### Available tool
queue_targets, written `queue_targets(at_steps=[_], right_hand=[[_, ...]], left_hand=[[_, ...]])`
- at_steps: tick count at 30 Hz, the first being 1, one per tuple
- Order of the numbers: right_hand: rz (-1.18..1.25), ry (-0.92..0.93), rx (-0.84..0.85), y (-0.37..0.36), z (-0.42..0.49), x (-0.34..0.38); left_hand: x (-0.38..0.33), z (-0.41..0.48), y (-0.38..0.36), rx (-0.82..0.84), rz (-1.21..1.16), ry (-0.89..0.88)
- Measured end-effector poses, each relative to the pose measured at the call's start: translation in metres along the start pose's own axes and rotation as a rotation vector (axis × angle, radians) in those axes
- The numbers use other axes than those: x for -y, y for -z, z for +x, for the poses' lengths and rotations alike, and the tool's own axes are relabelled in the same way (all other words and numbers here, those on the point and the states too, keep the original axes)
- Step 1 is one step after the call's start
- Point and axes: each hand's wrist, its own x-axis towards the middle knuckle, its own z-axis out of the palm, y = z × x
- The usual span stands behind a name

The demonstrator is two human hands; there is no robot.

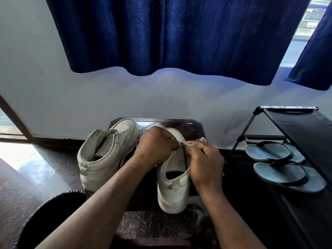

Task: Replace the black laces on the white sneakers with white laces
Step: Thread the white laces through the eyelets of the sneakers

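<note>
Two white sneakers stand on a small dark table [190, 124], heels toward me. The left sneaker [106, 153] has no lace that I can see and leans to the left. The right sneaker [175, 184] stands upright under both hands. My left hand [155, 146] is closed over its tongue area. My right hand [206, 160] pinches a white lace [188, 145] stretched between the two hands above the eyelets. The front of this shoe is hidden by my hands. No black lace is in view.
A black shoe rack [291, 126] stands at the right, with a pair of grey flip-flops [280, 164] on its lower shelf. A dark round bin [52, 212] sits at lower left. A blue curtain [170, 33] hangs over the white wall behind the table.
</note>
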Motion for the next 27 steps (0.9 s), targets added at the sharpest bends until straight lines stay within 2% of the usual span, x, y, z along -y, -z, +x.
queue_targets(at_steps=[8,16,23,25,27], right_hand=[[0.005,-0.023,-0.009,-0.0005,0.0007,-0.0008],[0.009,-0.006,-0.006,-0.0009,-0.0018,0.0013],[0.014,0.005,-0.003,-0.0003,-0.0021,0.0007],[0.060,-0.022,0.031,0.0002,-0.0014,0.0007],[0.216,-0.124,0.080,0.0008,0.0025,0.0001]], left_hand=[[0.0021,0.0002,-0.0050,-0.022,-0.175,0.066],[0.0033,0.0024,0.0015,0.072,-0.105,0.044],[0.0058,0.0041,-0.0060,0.009,-0.022,-0.036],[0.0071,0.0045,-0.0066,-0.005,0.012,-0.057],[0.0081,0.0052,-0.0060,-0.020,0.058,-0.077]])
